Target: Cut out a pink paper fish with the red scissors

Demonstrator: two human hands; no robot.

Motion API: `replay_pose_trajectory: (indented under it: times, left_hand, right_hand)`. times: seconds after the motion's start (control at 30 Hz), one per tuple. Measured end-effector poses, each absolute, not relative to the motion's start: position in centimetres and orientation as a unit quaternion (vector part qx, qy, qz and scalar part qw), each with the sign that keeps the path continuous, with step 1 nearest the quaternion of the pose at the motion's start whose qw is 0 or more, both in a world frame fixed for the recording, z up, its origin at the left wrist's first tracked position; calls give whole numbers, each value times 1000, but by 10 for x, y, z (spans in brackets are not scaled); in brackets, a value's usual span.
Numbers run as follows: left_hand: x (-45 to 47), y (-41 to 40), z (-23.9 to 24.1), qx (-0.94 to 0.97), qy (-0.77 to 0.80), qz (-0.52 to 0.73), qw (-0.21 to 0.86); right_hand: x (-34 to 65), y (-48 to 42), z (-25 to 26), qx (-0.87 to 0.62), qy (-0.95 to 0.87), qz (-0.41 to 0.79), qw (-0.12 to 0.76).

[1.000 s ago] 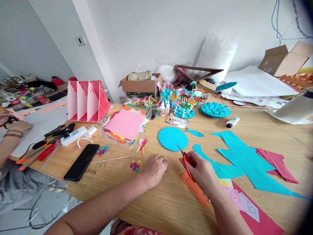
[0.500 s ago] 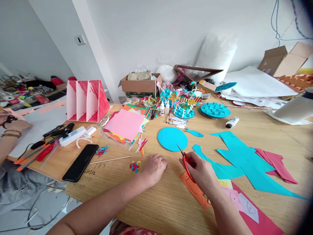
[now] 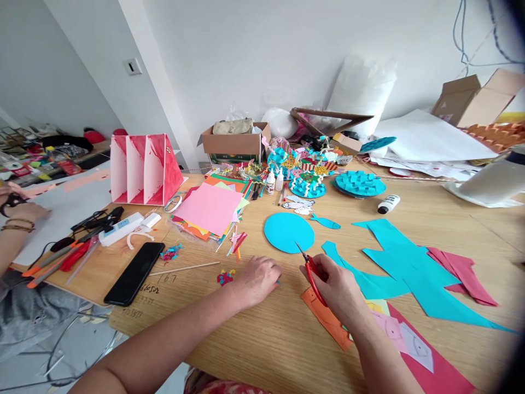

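Observation:
My right hand [image 3: 328, 276] grips red-handled scissors [image 3: 314, 276], their blades pointing up and left over the lower edge of a blue paper circle [image 3: 289, 232]. Low over the tabletop, my left hand [image 3: 260, 279] has its fingers curled together, and a small blue paper piece [image 3: 279, 282] peeks out at the fingertips. Most of that piece is hidden. A blue paper fish [image 3: 325, 221] lies just beyond the circle. Under the right hand is an orange paper strip [image 3: 326, 317] with drawn lines. Beside my left wrist sits a little pile of red and yellow paper bits [image 3: 225, 277].
Blue paper offcuts [image 3: 394, 262] and red paper [image 3: 467, 273] spread to the right. A black phone [image 3: 134, 272], a thin stick [image 3: 184, 268] and stacked coloured paper [image 3: 209, 210] lie left. Glue bottles [image 3: 270, 182] stand behind. Another person's hand [image 3: 24, 210] works at far left.
My left hand has shifted very slightly, and more of the small blue piece shows at its fingertips. The scissors stay nearly still. The view moves a little.

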State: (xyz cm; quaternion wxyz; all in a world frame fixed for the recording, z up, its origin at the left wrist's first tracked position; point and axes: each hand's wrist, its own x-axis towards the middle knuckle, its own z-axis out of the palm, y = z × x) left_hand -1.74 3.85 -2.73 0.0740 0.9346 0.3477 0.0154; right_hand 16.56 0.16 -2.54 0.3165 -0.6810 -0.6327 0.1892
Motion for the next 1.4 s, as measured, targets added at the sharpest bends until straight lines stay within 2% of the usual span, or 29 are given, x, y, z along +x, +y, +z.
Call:
replay_pose_trajectory:
  times: [0.8, 1.4]
  left_hand:
    - [-14, 46, -36, 930, 356, 13, 86]
    - [-11, 40, -22, 959, 280, -29, 21]
  right_hand:
    - [165, 2, -27, -680, -640, 169, 315]
    - [163, 1, -25, -680, -649, 167, 299]
